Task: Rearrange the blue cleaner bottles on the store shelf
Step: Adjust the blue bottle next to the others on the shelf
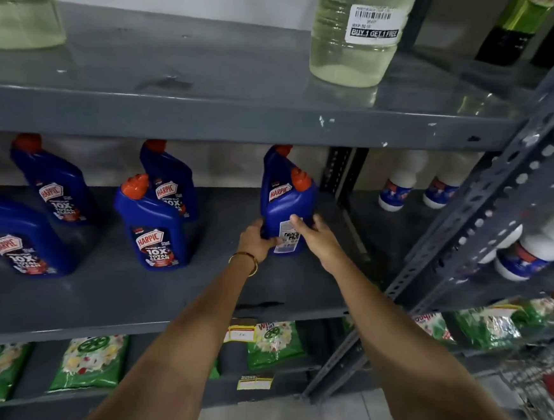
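We find both hands on one blue cleaner bottle (286, 217), which stands upright on the grey middle shelf (162, 303), towards its right end and turned back-label outward. The left hand (256, 241) wraps the bottle's lower left edge; the right hand (316, 237) lies against its right side with fingers across the white back label. Both are grasping it, though we cannot tell whether the base is lifted or resting on the shelf.

Risks noted:

1. A second blue bottle (273, 173) stands directly behind, seemingly touching. Pushing the held bottle back or twisting it carelessly could knock that one over.
2. The orange cap (300, 180) sits near the underside of the upper shelf (243, 121). A straight lift could strike it and loosen the grip.
3. The hold is low on a tall body; a quick turn could tip the top outward.
4. Sliding left brings it towards the front centre bottle (154, 230) and the one behind it (171, 181); a careless shove could topple them.
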Demonstrator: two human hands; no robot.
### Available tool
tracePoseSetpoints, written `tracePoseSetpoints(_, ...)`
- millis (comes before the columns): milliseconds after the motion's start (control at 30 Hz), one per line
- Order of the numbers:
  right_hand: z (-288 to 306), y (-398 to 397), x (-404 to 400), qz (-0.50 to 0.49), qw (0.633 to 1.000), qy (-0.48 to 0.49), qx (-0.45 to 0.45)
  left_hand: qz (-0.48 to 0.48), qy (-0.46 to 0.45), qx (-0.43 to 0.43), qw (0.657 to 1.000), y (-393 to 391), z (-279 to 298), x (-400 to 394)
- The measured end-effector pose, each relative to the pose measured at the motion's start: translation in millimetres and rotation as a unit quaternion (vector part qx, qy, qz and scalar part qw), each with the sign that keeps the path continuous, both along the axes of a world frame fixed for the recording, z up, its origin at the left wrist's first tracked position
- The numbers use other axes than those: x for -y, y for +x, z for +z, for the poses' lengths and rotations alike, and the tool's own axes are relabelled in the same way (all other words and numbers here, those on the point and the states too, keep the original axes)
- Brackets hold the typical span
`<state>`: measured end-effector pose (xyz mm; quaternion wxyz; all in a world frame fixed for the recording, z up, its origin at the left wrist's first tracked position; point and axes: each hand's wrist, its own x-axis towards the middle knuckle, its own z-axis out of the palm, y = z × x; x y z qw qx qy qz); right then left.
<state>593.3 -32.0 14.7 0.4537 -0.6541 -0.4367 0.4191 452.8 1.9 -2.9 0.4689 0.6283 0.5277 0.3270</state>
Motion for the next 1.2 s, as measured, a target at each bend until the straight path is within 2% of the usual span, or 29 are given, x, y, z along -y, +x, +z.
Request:
tracePoseSetpoints(200,7.2,6.4,-0.2,0.029,0.999,0.023,0.026,0.033,0.005,0.049,0.998,0.5,-1.1,8.1)
tracePoseSetpoints(300,24.3,5.0,3.3,0.043,0.998,0.054,0.002,0.049,0.039,0.062,0.996,0.1,4.9,14.5)
tracePoseSetpoints(467,49.9,-5.7,1.5,0.079,0.991,0.106,-0.019,0.106,0.122,0.011,0.987,5.7,19.3,25.7)
tracePoseSetpoints(567,53.4,-12.3,1.1,0.054,0.993,0.102,-0.004,0.086,0.160,-0.007,0.983,6.1,20.8,32.2)
tracePoseSetpoints(633,53.6,-10.4,2.7,0.051,0.994,0.097,0.013,0.046,0.130,0.032,0.990,-0.7,19.7,31.1)
tracePoseSetpoints(733,54.8,0.1,6.1,0.099,0.991,0.089,0.007,-0.060,-0.010,0.105,0.993,-14.5,25.0,25.2)
tracePoseSetpoints(800,56.1,7.0,9.7,0.143,0.986,0.077,-0.020,-0.142,-0.091,0.091,0.981,-19.6,30.9,21.8)
tracePoseSetpoints(900,58.2,11.4,13.4,0.208,0.974,0.064,-0.066,-0.240,-0.164,0.088,0.953,-18.4,37.7,20.5)
tracePoseSetpoints(1033,58.1,15.1,14.8,0.240,0.965,0.049,-0.094,-0.225,-0.155,0.061,0.960,-10.4,36.8,23.5)
tracePoseSetpoints(1200,64.3,20.7,12.3,0.253,0.964,0.019,-0.082,-0.127,-0.060,0.013,0.990,8.8,32.2,23.7)
